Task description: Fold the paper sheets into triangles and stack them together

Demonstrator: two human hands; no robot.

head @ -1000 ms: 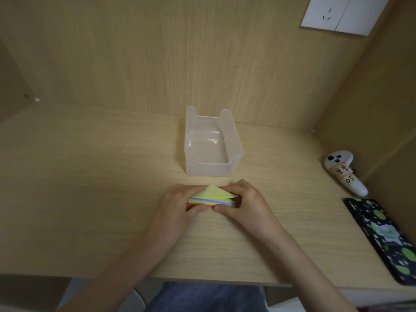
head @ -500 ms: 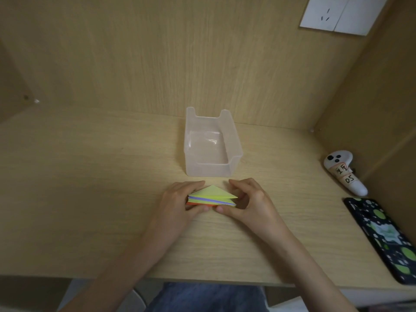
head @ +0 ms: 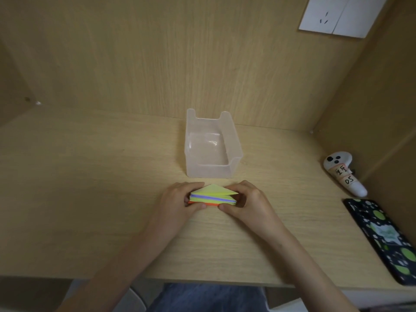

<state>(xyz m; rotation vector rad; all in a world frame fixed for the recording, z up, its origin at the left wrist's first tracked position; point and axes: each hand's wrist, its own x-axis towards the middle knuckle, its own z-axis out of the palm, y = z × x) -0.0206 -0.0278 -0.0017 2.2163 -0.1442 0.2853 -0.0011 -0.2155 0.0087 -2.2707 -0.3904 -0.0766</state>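
Note:
A stack of folded paper triangles [head: 212,194] lies on the wooden desk, yellow-green on top with purple and orange layers showing at its near edge. My left hand [head: 180,201] grips the stack's left corner, fingers behind and thumb at the front. My right hand [head: 247,201] grips the right corner the same way, its thumb under the near edge. The stack's far tip points toward a clear plastic box.
An empty clear plastic box [head: 234,170] stands just behind the stack. A white controller [head: 344,174] and a dark phone with green spots [head: 382,239] lie at the desk's right. Wooden walls close in the back and right; the desk edge [head: 202,281] is near me.
Both hands have shifted slightly around the stack, and the right fingers have drawn back off its top. The stack stays in place.

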